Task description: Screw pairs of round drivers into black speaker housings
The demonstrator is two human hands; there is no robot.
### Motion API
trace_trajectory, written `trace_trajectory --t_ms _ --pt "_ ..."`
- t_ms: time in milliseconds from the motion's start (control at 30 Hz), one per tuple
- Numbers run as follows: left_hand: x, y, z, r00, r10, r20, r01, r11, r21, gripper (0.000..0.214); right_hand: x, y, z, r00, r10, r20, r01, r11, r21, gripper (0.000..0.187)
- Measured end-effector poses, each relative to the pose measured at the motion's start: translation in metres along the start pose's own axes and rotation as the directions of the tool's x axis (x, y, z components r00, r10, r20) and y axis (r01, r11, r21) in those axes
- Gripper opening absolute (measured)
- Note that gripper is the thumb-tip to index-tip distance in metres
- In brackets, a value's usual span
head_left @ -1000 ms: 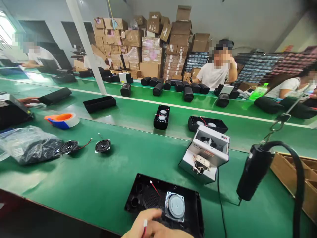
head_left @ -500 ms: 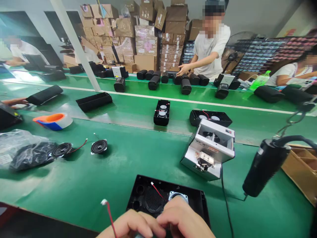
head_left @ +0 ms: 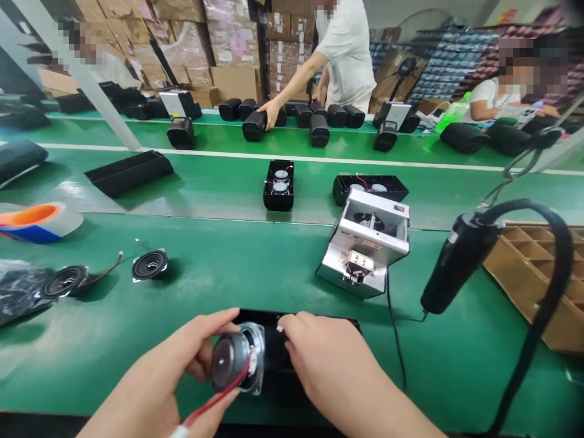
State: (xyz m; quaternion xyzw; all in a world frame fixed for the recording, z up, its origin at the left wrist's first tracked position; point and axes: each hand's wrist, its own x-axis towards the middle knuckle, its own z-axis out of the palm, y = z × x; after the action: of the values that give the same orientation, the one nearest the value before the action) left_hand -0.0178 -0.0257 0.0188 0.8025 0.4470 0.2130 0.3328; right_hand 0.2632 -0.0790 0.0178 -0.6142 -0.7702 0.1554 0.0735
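My left hand grips a loose speaker driver, its round magnet facing me and its red wire trailing down past my thumb. Beneath it lies a black speaker housing on the green bench. My right hand is closed over the housing, and a small white wire connector pokes out at its fingertips. The driver fitted in the housing is hidden behind this hand. Two more drivers lie on the bench at left, one speaker driver apart and one speaker driver beside a dark plastic bag.
A grey-white screw feeder stands beyond the housing. An electric screwdriver hangs at right, near a divided cardboard box. A tape roll lies left. Speaker housings sit along the line; a co-worker's hand touches one.
My left hand has raised the speaker driver into view over the housing. My right hand has shifted onto the wire connector. The view has turned right, and the co-worker opposite has reached to a speaker.
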Motion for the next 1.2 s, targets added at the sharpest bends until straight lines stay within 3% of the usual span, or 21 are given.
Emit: trace_trajectory --t_ms 100,167,333,467,633,833,1033,1200 --pt "0.033 0.033 0.006 0.970 0.169 0.174 -0.201 0.961 0.189 0.049 -0.018 0.018 -0.004 0.998 0.054 -0.027 -0.051 0.992 0.115 0.016" --pt "0.049 0.045 0.014 0.942 0.206 0.265 -0.281 0.915 0.289 0.049 -0.032 0.031 -0.004 0.997 0.049 -0.052 -0.037 0.975 0.221 0.019" --pt "0.060 0.039 0.031 0.891 0.201 0.407 -0.380 0.820 0.427 0.054 -0.050 0.044 -0.001 0.995 -0.001 -0.102 0.024 0.973 0.228 0.020" --pt "0.063 0.031 0.033 0.882 0.195 0.428 -0.399 0.791 0.463 0.054 -0.050 0.041 -0.002 0.998 -0.003 -0.057 0.015 0.977 0.215 0.013" --pt "0.068 0.034 0.034 0.868 0.111 0.484 -0.379 0.778 0.501 0.059 -0.049 0.042 -0.008 0.999 0.000 0.037 -0.006 0.987 0.161 0.027" --pt "0.067 0.022 0.035 0.874 0.183 0.450 -0.407 0.783 0.470 0.061 -0.046 0.045 -0.008 0.997 -0.028 0.079 0.017 0.990 0.143 0.024" --pt "0.067 0.014 0.032 0.849 0.306 0.431 -0.490 0.762 0.424 0.060 -0.044 0.046 -0.008 0.997 -0.030 0.076 0.017 0.987 0.162 0.024" --pt "0.068 0.019 0.033 0.853 0.276 0.443 -0.478 0.755 0.450 0.063 -0.043 0.046 -0.009 0.996 -0.023 0.089 0.007 0.983 0.181 0.023"
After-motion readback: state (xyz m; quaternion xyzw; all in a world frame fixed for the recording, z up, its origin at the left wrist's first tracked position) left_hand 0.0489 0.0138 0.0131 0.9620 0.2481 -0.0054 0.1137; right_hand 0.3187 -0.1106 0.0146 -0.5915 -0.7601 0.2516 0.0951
